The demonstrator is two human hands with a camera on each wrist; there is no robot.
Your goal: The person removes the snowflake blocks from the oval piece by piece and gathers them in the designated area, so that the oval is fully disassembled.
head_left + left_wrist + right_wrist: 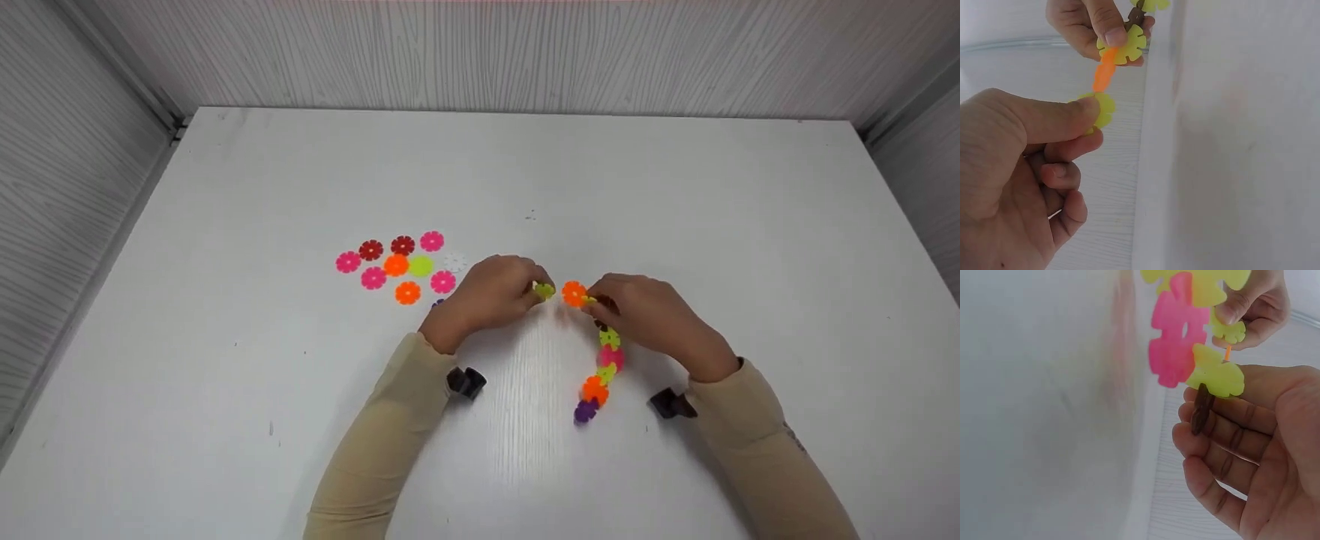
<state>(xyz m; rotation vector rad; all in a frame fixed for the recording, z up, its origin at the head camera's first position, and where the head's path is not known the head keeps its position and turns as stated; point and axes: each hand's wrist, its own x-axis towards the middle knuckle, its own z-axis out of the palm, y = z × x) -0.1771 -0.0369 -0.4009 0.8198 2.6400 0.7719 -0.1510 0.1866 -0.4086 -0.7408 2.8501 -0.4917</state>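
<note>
Two hands work over the middle of the white desk (750,195), well apart from its back edge and corners. The left hand (491,294) pinches a yellow disc (544,290) between thumb and forefinger, just beside an orange disc (574,294) that ends a chain (611,358). The right hand (641,309) pinches the chain's next piece, a second yellow disc (1131,46). From there follow brown, yellow, pink, yellow and orange pieces, ending in a purple disc (586,412) farthest from the back edge. Eleven loose discs (373,277), red, pink, orange, yellow, white and purple, lie nearer the desk's left edge than its right; the left hand partly hides the purple one (438,304).
</note>
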